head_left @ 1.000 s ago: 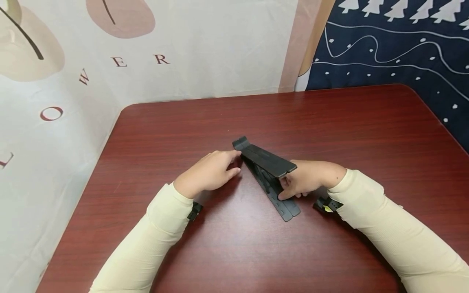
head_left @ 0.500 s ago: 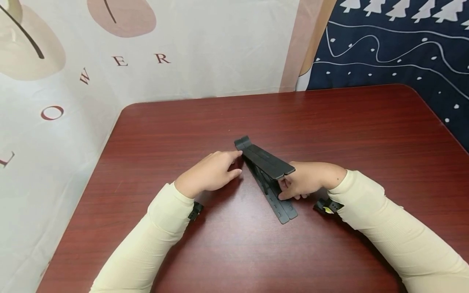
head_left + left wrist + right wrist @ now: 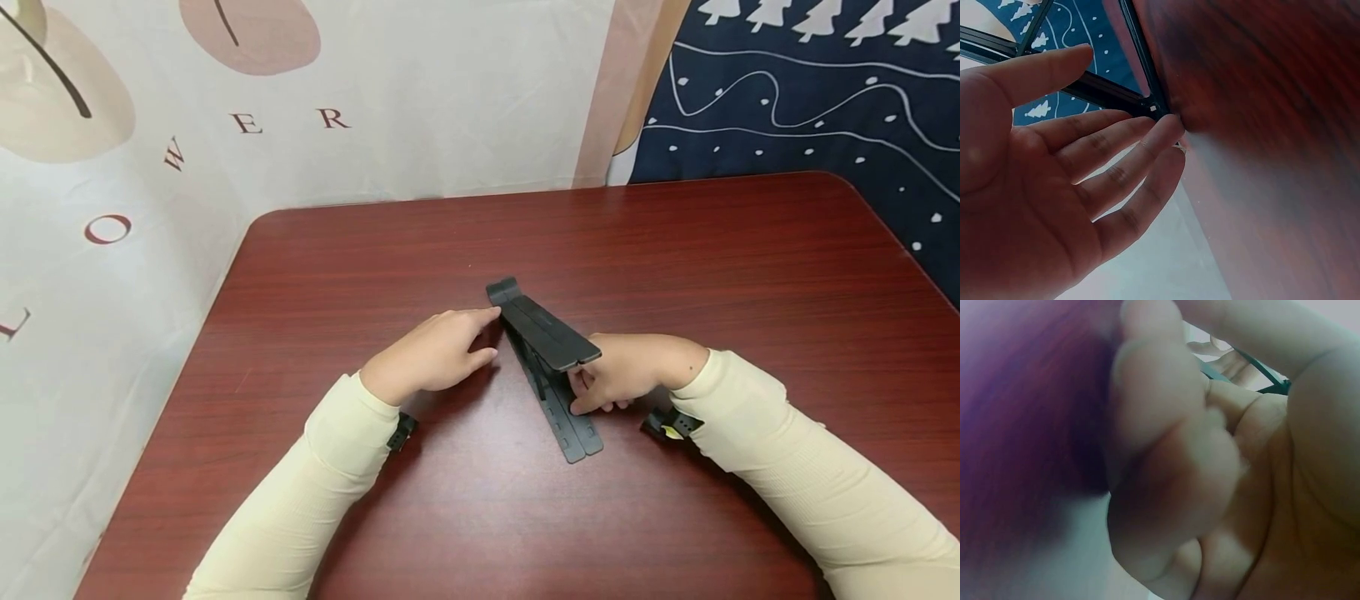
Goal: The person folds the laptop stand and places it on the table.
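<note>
A black folding laptop stand [image 3: 551, 333] rests on the table, its top plate raised at an angle over the long slotted base. My left hand [image 3: 431, 354] is at its left side, index fingertip at the hinged far end and the fingers only gently bent; in the left wrist view, the fingertips of the left hand [image 3: 1085, 169] meet the stand's corner [image 3: 1154, 106]. My right hand [image 3: 630, 371] grips the base from the right, thumb on it below the raised plate. In the right wrist view its curled fingers [image 3: 1166, 456] hide most of the stand.
The reddish-brown wooden table [image 3: 360, 267] has rounded far corners. Behind it hang a pale printed curtain [image 3: 450, 100] and a dark blue cloth [image 3: 787, 108] with white trees. A black wrist device [image 3: 671, 423] sits under the right sleeve.
The stand has turned slightly: its near end has swung left and its hinged end has shifted a little right. Both hands stay almost in place.
</note>
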`<state>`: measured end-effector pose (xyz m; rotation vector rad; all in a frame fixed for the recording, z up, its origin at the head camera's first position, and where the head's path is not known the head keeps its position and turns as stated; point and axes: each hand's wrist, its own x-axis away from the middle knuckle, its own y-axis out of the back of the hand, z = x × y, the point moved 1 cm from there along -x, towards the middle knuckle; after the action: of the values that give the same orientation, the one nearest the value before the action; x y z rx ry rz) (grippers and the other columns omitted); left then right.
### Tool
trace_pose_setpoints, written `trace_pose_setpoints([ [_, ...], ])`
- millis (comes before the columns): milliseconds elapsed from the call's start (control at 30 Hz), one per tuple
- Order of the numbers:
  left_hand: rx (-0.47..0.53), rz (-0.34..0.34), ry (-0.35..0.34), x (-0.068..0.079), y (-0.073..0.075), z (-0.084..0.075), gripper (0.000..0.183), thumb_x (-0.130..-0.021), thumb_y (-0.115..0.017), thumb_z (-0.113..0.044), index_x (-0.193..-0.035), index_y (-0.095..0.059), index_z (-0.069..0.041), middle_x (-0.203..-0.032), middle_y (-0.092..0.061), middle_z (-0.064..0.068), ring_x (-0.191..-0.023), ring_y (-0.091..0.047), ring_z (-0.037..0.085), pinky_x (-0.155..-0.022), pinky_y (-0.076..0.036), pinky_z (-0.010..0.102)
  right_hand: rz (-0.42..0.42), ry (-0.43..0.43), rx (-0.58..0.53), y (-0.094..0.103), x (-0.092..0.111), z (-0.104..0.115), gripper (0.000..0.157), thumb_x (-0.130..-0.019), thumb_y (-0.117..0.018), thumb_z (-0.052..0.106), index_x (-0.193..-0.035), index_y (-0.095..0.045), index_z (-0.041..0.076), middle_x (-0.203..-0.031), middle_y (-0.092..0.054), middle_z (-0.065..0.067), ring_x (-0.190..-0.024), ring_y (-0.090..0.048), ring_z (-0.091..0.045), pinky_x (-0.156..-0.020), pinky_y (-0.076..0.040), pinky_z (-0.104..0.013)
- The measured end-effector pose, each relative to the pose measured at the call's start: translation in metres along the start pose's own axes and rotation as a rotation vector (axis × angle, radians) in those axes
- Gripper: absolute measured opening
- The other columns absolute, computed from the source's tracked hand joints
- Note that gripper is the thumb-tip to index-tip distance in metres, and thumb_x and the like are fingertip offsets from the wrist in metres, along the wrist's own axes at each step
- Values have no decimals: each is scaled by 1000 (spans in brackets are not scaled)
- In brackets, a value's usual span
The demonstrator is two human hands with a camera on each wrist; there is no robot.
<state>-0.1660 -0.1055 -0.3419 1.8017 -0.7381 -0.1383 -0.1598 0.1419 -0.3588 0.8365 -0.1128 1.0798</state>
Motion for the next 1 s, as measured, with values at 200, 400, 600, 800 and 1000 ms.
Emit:
trace_pose_setpoints([
  [200,-1,4,-12,-1,-1,-2,62,-100,-60,-27,-153,-36,-4,-156,-44,11,-144,-43,26,-118,-34,42,-3,-20,17,-2,0,0,22,-89,-74,20,-72,-62,12,-54,-61,0,-41,-54,-10,-49,-50,-26],
  [400,2,8,5,-1,-1,-2,62,-101,-60,-28,-154,-36,-5,-156,-44,10,-145,-42,26,-119,-33,42,-17,-31,16,-2,0,0,25,-92,-71,25,-73,-61,12,-54,-61,0,-41,-53,-10,-49,-50,-27],
  [600,-5,-37,77,-1,0,-3,56,-100,-59,-35,-151,-45,-15,-150,-52,4,-138,-50,25,-109,-43,50,-38,-14,0,-1,-2,-1,21,-95,-68,24,-79,-60,12,-56,-59,-1,-40,-53,-11,-48,-51,-30],
  [800,26,-134,127,-1,1,-3,38,-100,-58,-37,-135,-62,-22,-127,-69,-3,-117,-66,19,-92,-52,52,-51,8,-31,0,-5,-4,14,-98,-63,22,-92,-56,11,-59,-57,-2,-40,-53,-14,-46,-51,-32],
  [1000,107,-138,77,-2,0,-6,29,-99,-61,-35,-122,-70,-21,-112,-75,-6,-106,-70,10,-94,-52,45,-49,-11,-47,1,-8,-8,16,-98,-62,23,-87,-56,11,-59,-56,-2,-40,-53,-14,-45,-50,-32],
])
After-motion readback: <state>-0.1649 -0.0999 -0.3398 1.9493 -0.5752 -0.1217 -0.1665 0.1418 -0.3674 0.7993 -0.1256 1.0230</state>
